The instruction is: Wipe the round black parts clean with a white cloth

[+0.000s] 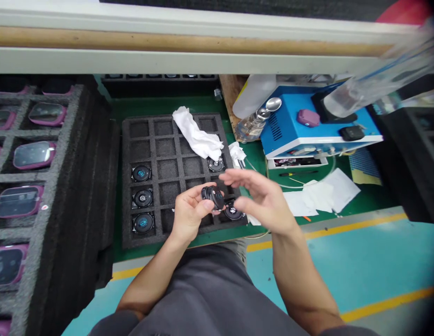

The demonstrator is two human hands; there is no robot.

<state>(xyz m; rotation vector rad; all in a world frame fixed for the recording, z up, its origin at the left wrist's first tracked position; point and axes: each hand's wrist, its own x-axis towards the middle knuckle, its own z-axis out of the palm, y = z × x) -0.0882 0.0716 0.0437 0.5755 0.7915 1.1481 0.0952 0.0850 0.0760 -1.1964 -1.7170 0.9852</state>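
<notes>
In my left hand [189, 208] I hold a small round black device part [214, 197], gripped between thumb and fingers above the foam tray. My right hand [264, 196] is just to its right, fingers apart and bent toward the part, with nothing in it. Below both hands lies the dark foam tray [127, 233] with square pockets. Several round black parts sit in it: one with a blue centre [143, 223] at the front left and another [233, 210] partly behind my right hand. A crumpled white cloth [197, 135] lies across the tray's far pockets.
To the left, stacked foam trays [76, 186] hold several purple-framed devices [34, 154]. At the right stand a blue machine [290, 123] with a purple case [308, 117] on top, a glass pump bottle [250, 127], a screwdriver [298, 173] and white wipes [318, 193]. A shelf edge [202, 63] crosses above.
</notes>
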